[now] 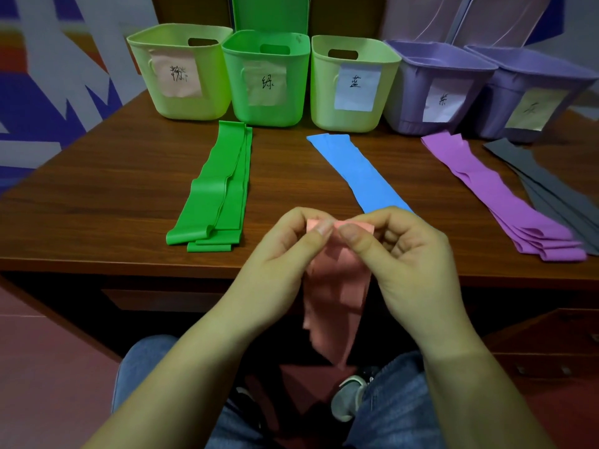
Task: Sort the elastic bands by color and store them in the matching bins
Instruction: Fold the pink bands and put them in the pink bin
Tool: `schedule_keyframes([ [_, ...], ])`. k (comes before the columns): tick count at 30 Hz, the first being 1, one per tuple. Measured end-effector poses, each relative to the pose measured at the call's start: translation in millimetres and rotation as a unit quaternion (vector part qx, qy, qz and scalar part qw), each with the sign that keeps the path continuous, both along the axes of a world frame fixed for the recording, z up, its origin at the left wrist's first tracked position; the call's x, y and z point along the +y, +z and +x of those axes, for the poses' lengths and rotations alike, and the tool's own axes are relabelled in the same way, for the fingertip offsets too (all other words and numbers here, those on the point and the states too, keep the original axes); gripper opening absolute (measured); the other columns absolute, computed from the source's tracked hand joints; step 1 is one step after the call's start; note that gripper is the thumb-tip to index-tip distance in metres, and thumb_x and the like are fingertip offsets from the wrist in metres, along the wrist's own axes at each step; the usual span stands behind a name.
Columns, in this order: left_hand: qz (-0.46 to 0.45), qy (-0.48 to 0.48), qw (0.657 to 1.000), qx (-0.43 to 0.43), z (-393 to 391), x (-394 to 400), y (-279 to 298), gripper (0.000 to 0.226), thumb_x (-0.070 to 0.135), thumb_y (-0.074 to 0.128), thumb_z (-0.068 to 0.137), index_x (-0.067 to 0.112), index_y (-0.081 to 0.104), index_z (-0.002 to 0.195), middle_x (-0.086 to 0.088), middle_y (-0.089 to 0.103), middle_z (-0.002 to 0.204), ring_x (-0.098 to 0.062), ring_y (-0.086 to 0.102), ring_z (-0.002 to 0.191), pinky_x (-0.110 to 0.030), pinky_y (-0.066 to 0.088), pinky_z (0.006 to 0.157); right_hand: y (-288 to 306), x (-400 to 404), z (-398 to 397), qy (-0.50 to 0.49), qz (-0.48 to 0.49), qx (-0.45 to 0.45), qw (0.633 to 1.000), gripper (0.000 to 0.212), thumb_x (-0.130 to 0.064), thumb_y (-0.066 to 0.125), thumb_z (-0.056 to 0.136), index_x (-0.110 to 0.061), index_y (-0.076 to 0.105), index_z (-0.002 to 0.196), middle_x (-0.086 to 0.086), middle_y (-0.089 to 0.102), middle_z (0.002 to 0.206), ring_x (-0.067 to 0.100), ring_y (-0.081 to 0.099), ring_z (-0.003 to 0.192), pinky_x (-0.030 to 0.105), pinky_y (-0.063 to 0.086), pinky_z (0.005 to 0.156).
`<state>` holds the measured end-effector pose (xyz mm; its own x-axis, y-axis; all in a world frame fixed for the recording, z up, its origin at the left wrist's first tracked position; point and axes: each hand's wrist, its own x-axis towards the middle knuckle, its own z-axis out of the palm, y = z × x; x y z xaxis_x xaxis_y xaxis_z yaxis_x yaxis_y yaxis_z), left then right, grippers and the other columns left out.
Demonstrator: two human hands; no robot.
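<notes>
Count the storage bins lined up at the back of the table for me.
5, in a row from left: yellow-green bin, green bin, yellow-green bin, purple bin, purple bin at the right edge. More could sit out of view.

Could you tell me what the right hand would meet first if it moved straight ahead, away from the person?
Probably the blue bands: the right hand, pinching the pink band, already overlaps their near end, though height above the table is unclear.

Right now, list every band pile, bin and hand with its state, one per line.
Pink band: pinched at its top by both hands, hanging below the table edge.
Left hand: grip on pink band.
Right hand: grip on pink band.
Green bands: flat on table.
Blue bands: flat.
Purple bands: flat.
Grey bands: flat.
Five bins: upright, lidless.
</notes>
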<state>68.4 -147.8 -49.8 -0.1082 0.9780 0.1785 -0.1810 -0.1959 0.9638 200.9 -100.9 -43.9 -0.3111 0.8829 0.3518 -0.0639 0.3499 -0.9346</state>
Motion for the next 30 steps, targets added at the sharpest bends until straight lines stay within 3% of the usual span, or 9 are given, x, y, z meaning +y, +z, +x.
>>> schedule_keyframes([
  [3, 0.005, -0.002, 1.000, 0.021, 5, 1, 0, 0.022, 0.028, 0.047, 0.088, 0.011, 0.059, 0.096, 0.002, 0.069, 0.085, -0.009, 0.062, 0.082, -0.020, 0.049, 0.072, -3, 0, -3, -0.017, 0.001, -0.004, 1.000, 0.022, -0.042, 0.074, 0.069, -0.021, 0.067, 0.069, -0.005, 0.066, 0.067, 0.006, 0.059, 0.064, 0.019, 0.047, 0.062],
  [6, 0.004, 0.034, 0.998, 0.045, 9, 3, -3, 0.024, 0.032, 0.049, 0.087, 0.012, 0.059, 0.094, 0.000, 0.068, 0.087, -0.010, 0.061, 0.083, -0.021, 0.049, 0.074, -6, 2, -5, -0.032, -0.013, -0.016, 0.999, 0.033, -0.056, 0.063, 0.069, -0.023, 0.061, 0.072, -0.005, 0.063, 0.066, 0.006, 0.057, 0.063, 0.019, 0.044, 0.061],
  [11, -0.005, 0.034, 0.999, 0.040, 15, 5, -7, 0.018, 0.032, 0.051, 0.088, 0.017, 0.060, 0.090, -0.003, 0.066, 0.087, -0.012, 0.058, 0.083, -0.029, 0.046, 0.077, -8, -1, -4, -0.016, -0.003, -0.047, 0.999, 0.034, -0.062, 0.047, 0.075, -0.033, 0.055, 0.091, -0.009, 0.066, 0.075, 0.001, 0.062, 0.069, 0.015, 0.046, 0.065],
  [16, 0.013, 0.002, 0.998, 0.057, 19, 1, -6, 0.031, 0.034, 0.042, 0.090, 0.008, 0.055, 0.101, -0.008, 0.065, 0.098, -0.010, 0.059, 0.093, -0.022, 0.046, 0.086, -12, 0, -3, -0.026, 0.012, -0.088, 0.996, 0.052, -0.068, 0.032, 0.078, -0.035, 0.053, 0.112, -0.037, 0.057, 0.096, -0.013, 0.055, 0.093, 0.000, 0.037, 0.077],
  [22, 0.002, -0.015, 0.992, 0.122, 19, 0, -3, 0.029, 0.044, 0.039, 0.088, 0.020, 0.048, 0.102, 0.000, 0.062, 0.095, -0.004, 0.056, 0.088, -0.024, 0.046, 0.083, -16, -3, -2, -0.004, -0.010, -0.121, 0.993, 0.069, -0.074, 0.025, 0.072, -0.038, 0.042, 0.129, -0.055, 0.045, 0.099, -0.030, 0.042, 0.102, -0.006, 0.029, 0.081],
  [25, 0.028, 0.013, 0.986, 0.165, 17, 0, 0, 0.021, 0.041, 0.042, 0.090, 0.022, 0.049, 0.097, 0.004, 0.061, 0.085, -0.003, 0.054, 0.077, -0.026, 0.045, 0.073, -16, -1, 0, 0.022, -0.027, -0.115, 0.993, 0.079, -0.086, 0.028, 0.067, -0.042, 0.040, 0.131, -0.042, 0.050, 0.112, -0.023, 0.043, 0.111, 0.003, 0.033, 0.093],
  [27, 0.029, 0.050, 0.985, 0.160, 13, 4, -1, 0.015, 0.038, 0.047, 0.088, 0.025, 0.052, 0.092, 0.013, 0.059, 0.079, -0.001, 0.052, 0.074, -0.025, 0.042, 0.070, -12, 4, 1, 0.025, -0.044, -0.084, 0.995, 0.086, -0.096, 0.030, 0.059, -0.046, 0.043, 0.128, -0.020, 0.058, 0.120, -0.002, 0.052, 0.118, 0.029, 0.039, 0.104],
  [28, 0.022, 0.061, 0.988, 0.142, 11, 5, -2, 0.012, 0.037, 0.050, 0.086, 0.027, 0.054, 0.090, 0.016, 0.059, 0.077, -0.001, 0.052, 0.072, -0.025, 0.040, 0.070, -9, 7, 3, 0.017, -0.051, -0.058, 0.997, 0.087, -0.097, 0.030, 0.056, -0.047, 0.045, 0.125, -0.012, 0.061, 0.116, 0.005, 0.057, 0.113, 0.037, 0.043, 0.101],
  [30, 0.008, 0.065, 0.993, 0.096, 7, 6, -4, 0.009, 0.036, 0.055, 0.083, 0.029, 0.056, 0.088, 0.017, 0.058, 0.070, -0.001, 0.050, 0.067, -0.024, 0.038, 0.065, -3, 11, 5, 0.009, -0.052, -0.027, 0.998, 0.089, -0.099, 0.029, 0.052, -0.047, 0.047, 0.123, -0.007, 0.064, 0.110, 0.005, 0.062, 0.099, 0.032, 0.046, 0.089],
])
